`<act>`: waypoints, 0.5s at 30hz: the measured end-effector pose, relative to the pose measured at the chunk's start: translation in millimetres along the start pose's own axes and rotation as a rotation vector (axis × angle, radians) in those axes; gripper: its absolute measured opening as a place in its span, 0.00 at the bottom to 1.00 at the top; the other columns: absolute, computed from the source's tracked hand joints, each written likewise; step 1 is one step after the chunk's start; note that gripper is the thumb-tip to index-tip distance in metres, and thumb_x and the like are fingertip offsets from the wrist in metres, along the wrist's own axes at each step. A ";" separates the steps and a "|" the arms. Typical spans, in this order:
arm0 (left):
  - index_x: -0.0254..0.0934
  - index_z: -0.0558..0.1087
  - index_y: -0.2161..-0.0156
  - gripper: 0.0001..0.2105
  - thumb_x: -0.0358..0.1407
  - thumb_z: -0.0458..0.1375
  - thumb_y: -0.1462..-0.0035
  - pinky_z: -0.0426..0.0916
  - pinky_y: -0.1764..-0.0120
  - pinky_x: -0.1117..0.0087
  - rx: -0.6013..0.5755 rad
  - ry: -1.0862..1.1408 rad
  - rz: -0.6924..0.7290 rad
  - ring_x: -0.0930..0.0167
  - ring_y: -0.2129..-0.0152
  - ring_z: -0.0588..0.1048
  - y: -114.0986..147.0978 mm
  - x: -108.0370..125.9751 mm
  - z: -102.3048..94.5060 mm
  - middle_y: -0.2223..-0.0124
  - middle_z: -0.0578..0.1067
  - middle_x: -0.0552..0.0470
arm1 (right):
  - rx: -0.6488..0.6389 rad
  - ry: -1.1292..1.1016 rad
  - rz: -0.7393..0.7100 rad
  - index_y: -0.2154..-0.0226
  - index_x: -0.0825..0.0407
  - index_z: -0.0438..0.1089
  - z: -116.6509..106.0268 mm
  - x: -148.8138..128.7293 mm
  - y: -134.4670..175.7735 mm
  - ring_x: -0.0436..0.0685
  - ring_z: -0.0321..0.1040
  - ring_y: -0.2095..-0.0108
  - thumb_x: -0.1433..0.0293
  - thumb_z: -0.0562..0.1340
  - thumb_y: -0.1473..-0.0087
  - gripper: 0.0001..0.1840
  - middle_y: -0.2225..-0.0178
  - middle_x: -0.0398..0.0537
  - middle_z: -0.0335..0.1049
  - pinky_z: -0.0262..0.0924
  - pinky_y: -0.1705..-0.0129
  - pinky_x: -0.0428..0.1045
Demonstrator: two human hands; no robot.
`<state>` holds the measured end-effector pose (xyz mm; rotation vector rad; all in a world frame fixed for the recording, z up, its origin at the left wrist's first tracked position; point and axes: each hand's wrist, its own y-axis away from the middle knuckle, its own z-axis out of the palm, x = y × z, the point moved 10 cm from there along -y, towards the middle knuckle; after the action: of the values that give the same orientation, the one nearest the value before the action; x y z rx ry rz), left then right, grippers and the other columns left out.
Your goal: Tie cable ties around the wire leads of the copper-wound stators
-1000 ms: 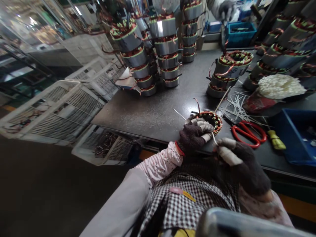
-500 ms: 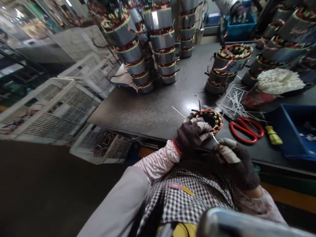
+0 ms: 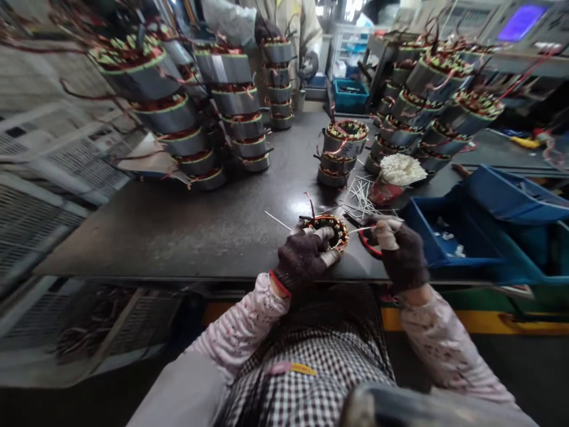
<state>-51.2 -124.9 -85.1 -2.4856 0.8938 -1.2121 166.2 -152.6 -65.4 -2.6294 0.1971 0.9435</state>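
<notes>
A small wound motor stator (image 3: 341,236), with copper windings and pale green edging, lies near the front edge of the table. My left hand (image 3: 303,256), in a dark glove with taped fingers, grips its near left rim, some fingers inside the bore. To the right, my right hand (image 3: 403,252) pinches a thin white cord (image 3: 361,229) that stretches out from the stator's right side. Another white length (image 3: 278,220) sticks out to the left of the stator. Red-handled scissors (image 3: 370,246) lie below my right fingers, partly hidden by them.
Stacked stators (image 3: 240,101) stand at the left, with a shorter stack (image 3: 342,142) ahead. Loose white cords (image 3: 359,198) lie beside a bundle of white cords (image 3: 402,170). Blue bins (image 3: 453,234) are at the right. Across the table, a co-worker's gloved hand (image 3: 310,64) shows.
My right hand has moved right and away from the stator, and the cord between them is longer and straighter. It now covers part of the scissors. The view has swung right.
</notes>
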 end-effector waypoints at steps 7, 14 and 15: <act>0.41 0.88 0.60 0.10 0.44 0.69 0.35 0.75 0.37 0.44 0.011 -0.180 -0.043 0.58 0.61 0.84 -11.6 9.4 13.0 0.63 0.87 0.45 | -0.332 0.389 0.040 0.54 0.51 0.80 7.9 46.9 -36.3 0.55 0.65 0.71 0.65 0.71 0.43 0.14 0.67 0.55 0.79 0.53 0.62 0.54; 0.39 0.84 0.47 0.14 0.42 0.68 0.33 0.76 0.36 0.51 0.053 0.001 -0.005 0.59 0.48 0.84 3.5 4.0 -11.9 0.50 0.87 0.45 | -0.246 0.352 -0.037 0.60 0.48 0.78 -6.0 46.0 -13.9 0.62 0.72 0.67 0.60 0.69 0.45 0.12 0.63 0.60 0.80 0.58 0.62 0.56; 0.37 0.81 0.42 0.19 0.43 0.70 0.35 0.76 0.36 0.51 0.084 0.011 0.012 0.58 0.44 0.83 9.0 1.3 -18.2 0.45 0.86 0.43 | -0.219 0.264 -0.049 0.63 0.46 0.77 -13.1 45.9 -5.9 0.63 0.73 0.68 0.58 0.69 0.46 0.11 0.65 0.58 0.80 0.61 0.63 0.56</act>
<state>-68.5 -131.9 -76.9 -2.4063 0.8419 -1.2349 210.7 -152.6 -83.7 -2.9424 0.0967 0.6304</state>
